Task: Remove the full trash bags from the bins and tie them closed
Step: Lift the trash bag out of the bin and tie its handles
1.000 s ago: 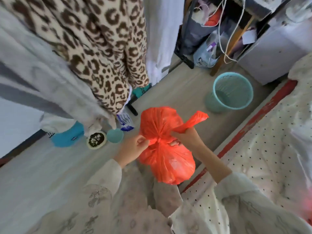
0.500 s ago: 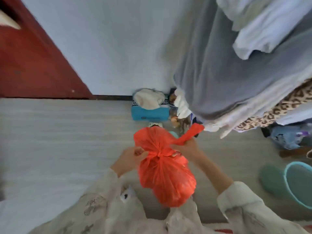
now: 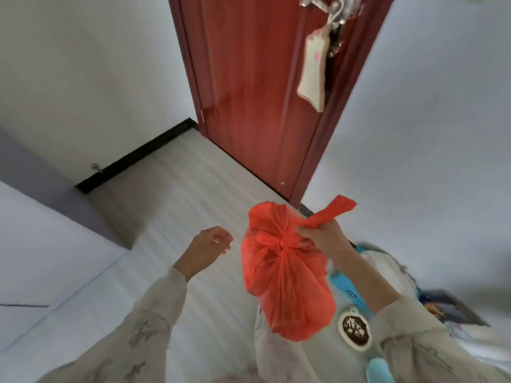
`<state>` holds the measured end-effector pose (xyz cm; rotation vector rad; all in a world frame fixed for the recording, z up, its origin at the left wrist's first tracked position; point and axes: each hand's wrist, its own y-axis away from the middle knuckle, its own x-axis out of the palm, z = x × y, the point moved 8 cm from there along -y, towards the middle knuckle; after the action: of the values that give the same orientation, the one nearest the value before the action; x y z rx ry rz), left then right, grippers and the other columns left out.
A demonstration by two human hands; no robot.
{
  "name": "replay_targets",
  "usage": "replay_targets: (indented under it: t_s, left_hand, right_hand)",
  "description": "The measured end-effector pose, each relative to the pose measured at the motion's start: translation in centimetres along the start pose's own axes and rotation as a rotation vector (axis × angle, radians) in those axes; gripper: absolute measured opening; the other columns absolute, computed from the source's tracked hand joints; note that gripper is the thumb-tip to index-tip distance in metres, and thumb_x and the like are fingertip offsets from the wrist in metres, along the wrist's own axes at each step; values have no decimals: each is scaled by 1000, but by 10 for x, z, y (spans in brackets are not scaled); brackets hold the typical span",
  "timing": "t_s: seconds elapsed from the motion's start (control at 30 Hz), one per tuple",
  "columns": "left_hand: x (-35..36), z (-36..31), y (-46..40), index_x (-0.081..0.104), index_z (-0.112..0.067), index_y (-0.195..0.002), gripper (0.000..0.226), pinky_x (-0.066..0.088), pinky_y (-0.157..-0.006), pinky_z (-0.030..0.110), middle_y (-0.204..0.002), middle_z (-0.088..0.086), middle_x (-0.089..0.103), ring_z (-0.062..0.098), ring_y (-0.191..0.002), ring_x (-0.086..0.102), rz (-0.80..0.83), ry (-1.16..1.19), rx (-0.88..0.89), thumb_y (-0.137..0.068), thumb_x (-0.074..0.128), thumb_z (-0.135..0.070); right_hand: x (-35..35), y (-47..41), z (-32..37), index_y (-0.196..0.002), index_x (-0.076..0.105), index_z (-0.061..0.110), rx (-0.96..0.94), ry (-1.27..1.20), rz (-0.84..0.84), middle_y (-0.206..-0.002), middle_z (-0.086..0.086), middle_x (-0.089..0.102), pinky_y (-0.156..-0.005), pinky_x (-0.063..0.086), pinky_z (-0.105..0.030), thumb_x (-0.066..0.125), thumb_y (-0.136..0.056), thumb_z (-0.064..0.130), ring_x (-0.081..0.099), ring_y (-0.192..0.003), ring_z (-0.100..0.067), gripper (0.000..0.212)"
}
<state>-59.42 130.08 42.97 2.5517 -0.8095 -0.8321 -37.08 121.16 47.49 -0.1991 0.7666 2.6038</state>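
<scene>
A full red-orange trash bag (image 3: 287,283) hangs in the air in front of me, knotted at its neck. My right hand (image 3: 322,234) grips one twisted tail of the bag just beside the knot, and the tail sticks up to the right. My left hand (image 3: 206,250) is off the bag, a short way to its left, with fingers loosely curled and nothing in them. No bin is in view.
A red-brown door (image 3: 257,87) stands closed ahead, with a pale tag (image 3: 313,70) hanging from its handle. White walls flank it. A blue box (image 3: 347,293), a round dark-topped container (image 3: 355,331) and other clutter lie on the floor at the lower right.
My view swung from the clothes rack and bin round to the door. My left hand let go of the bag and moved away left; my right hand still holds the tail.
</scene>
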Motion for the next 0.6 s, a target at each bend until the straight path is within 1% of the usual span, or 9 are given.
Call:
replay_targets:
  t_s: [0.07, 0.13, 0.2, 0.27, 0.3, 0.4, 0.47, 0.53, 0.6]
  left_hand:
    - [-39, -1, -25, 57, -23, -71, 23, 38, -46, 4, -68, -2, 61, -6, -46, 55, -71, 36, -30, -87, 51, -8]
    - [-77, -5, -54, 57, -23, -72, 24, 38, -46, 4, -69, -3, 61, -1, -51, 57, -137, 70, -56, -87, 50, -7]
    - [-116, -10, -86, 57, -24, -73, 25, 39, -47, 6, -70, -3, 61, 7, -58, 58, -223, 110, -64, -88, 48, -6]
    - [-153, -17, -113, 57, -23, -74, 25, 40, -50, 9, -71, -2, 61, 11, -61, 57, -307, 136, -76, -89, 46, -7]
    - [-168, -22, -126, 56, -21, -76, 23, 41, -51, 10, -71, -1, 60, 13, -61, 57, -333, 146, -80, -90, 45, -7]
    - [-206, -30, -160, 57, -13, -82, 17, 39, -47, 6, -71, 1, 59, 7, -55, 56, -370, 178, -105, -91, 45, -5]
    - [-233, -30, -183, 57, -10, -86, 15, 40, -52, 13, -71, 1, 58, 4, -53, 56, -410, 215, -131, -91, 44, -5]
    - [-262, -26, -208, 57, -13, -84, 15, 41, -57, 20, -72, 0, 59, 7, -57, 57, -460, 250, -158, -91, 45, -7]
    - [-288, -22, -236, 57, -16, -81, 17, 40, -58, 23, -71, 0, 60, 3, -52, 57, -483, 273, -174, -91, 46, -7]
  right_hand:
    - [27, -44, 36, -66, 54, 10, -25, 11, 46, -51, 1, 60, -35, 42, -9, 61, -83, -4, 54, -31, 2, 23]
    - [54, -87, 69, -64, 54, 11, -33, 31, 106, -56, -2, 57, -35, 43, -10, 62, -82, -4, 54, -31, 1, 24]
    - [80, -133, 102, -62, 56, 9, -54, 49, 164, -47, 2, 60, -36, 44, -11, 62, -82, -4, 54, -31, 0, 24]
    - [103, -175, 136, -63, 57, 9, -69, 77, 217, -36, 8, 59, -36, 43, -11, 63, -82, -4, 55, -31, 0, 23]
    - [112, -193, 152, -64, 58, 8, -68, 74, 240, -35, 9, 58, -36, 43, -11, 63, -82, -4, 56, -32, 0, 22]
    - [141, -242, 199, -67, 57, 8, -67, 49, 295, -36, 9, 59, -35, 42, -10, 62, -82, -5, 57, -32, -1, 20]
    - [164, -276, 228, -69, 57, 8, -76, 42, 319, -41, 6, 61, -34, 40, -10, 62, -82, -3, 57, -33, -1, 18]
    - [189, -311, 253, -72, 58, 11, -74, 66, 338, -57, 1, 65, -35, 39, -9, 63, -83, 2, 59, -35, -2, 15]
    - [215, -348, 273, -73, 58, 13, -52, 93, 358, -68, -3, 63, -36, 39, -9, 63, -84, 6, 60, -36, -1, 14]
